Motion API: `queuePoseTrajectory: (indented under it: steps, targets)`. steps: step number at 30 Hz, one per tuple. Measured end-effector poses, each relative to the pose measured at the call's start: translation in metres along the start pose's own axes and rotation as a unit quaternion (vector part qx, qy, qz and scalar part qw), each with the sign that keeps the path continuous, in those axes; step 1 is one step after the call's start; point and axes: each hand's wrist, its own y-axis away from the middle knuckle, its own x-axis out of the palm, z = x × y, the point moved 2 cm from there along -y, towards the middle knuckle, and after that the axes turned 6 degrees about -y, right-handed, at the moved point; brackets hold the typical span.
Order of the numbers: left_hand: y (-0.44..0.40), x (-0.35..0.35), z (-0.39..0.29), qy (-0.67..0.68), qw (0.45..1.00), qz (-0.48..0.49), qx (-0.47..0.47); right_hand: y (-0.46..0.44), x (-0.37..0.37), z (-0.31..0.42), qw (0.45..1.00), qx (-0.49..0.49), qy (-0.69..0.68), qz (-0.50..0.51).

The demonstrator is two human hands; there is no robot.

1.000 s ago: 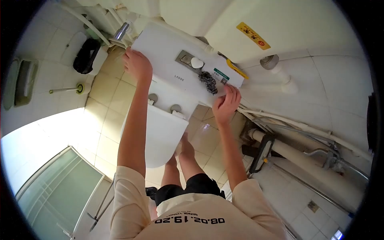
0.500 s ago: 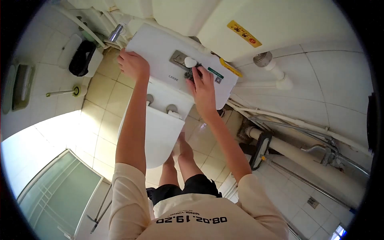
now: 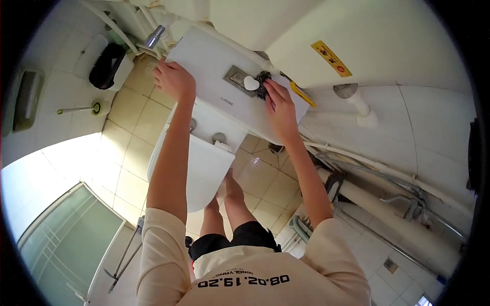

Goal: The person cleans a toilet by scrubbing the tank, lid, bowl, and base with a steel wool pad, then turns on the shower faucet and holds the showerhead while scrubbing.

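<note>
A white toilet tank (image 3: pixel 209 61) spans the upper middle, with a metal flush button (image 3: pixel 236 77) set in its top. My right hand (image 3: pixel 280 104) is closed on a dark, curly steel wool scrubber (image 3: pixel 262 84), pressed against the tank top just right of the button. A white rounded knob (image 3: pixel 250 83) sits at the scrubber's left side and partly covers the button. At the tank's left end, my left hand (image 3: pixel 174 81) has its fingers curled over the edge; the fingertips are partly hidden. Below the tank is the lowered toilet lid (image 3: pixel 199 163).
A large pale basin-like fixture (image 3: pixel 286 30) overhangs behind the tank, with a yellow-handled item (image 3: pixel 302 95) beneath it. Pipes (image 3: pixel 377 204) run along the right wall. A toilet brush (image 3: pixel 97 108) and a black-lined bin (image 3: pixel 107 66) are at the left.
My right hand has moved the scrubber to the right across the tank top, uncovering more of the flush button. My left hand stays at the tank's left end. The view has shifted slightly.
</note>
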Motion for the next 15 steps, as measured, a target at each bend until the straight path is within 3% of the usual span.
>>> queuePoseTrajectory:
  steps: [4, 7, 10, 12, 15]
  targets:
    - [0.002, 0.0, 0.001, 0.005, 1.0, 0.016, -0.023, -0.018, 0.013, 0.008, 0.996, -0.059, 0.064, 0.006]
    - [0.0, 0.001, 0.001, 0.019, 1.0, 0.011, -0.02, -0.037, 0.013, 0.005, 0.994, -0.067, -0.039, 0.078]
    - [0.0, 0.004, 0.004, 0.019, 1.0, 0.007, -0.004, -0.027, 0.009, 0.002, 0.994, -0.093, 0.008, 0.061]
    - [-0.002, 0.003, 0.002, 0.016, 1.0, -0.004, 0.008, -0.003, 0.001, -0.011, 0.989, -0.075, 0.129, 0.014]
    - [0.0, 0.0, 0.003, -0.018, 0.999, 0.036, -0.026, 0.004, 0.001, -0.011, 0.985, -0.1, 0.135, -0.028]
